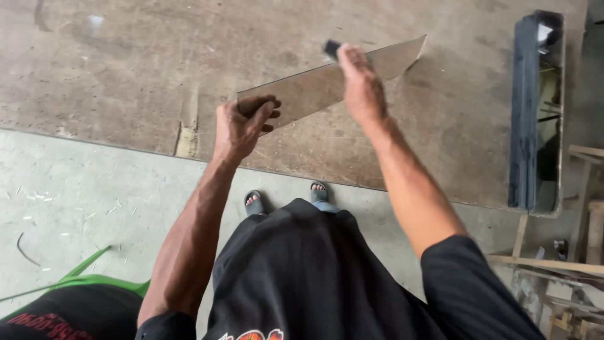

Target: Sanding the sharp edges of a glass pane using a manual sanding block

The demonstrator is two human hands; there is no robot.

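Observation:
A clear glass pane (314,88), long and with an angled far end, is lifted off a worn brown wooden worktable (126,69). My left hand (242,126) grips the pane's near left corner. My right hand (360,82) is closed over the pane's top edge further along and holds a small dark tool (331,48) against it. The tool's tip is hidden behind my fingers.
A stack of dark glass sheets (531,113) stands on edge at the table's right end. Wooden slats and a frame (566,264) lie at lower right. Green strips (88,277) rest on the grey concrete floor at lower left, scattered with small chips.

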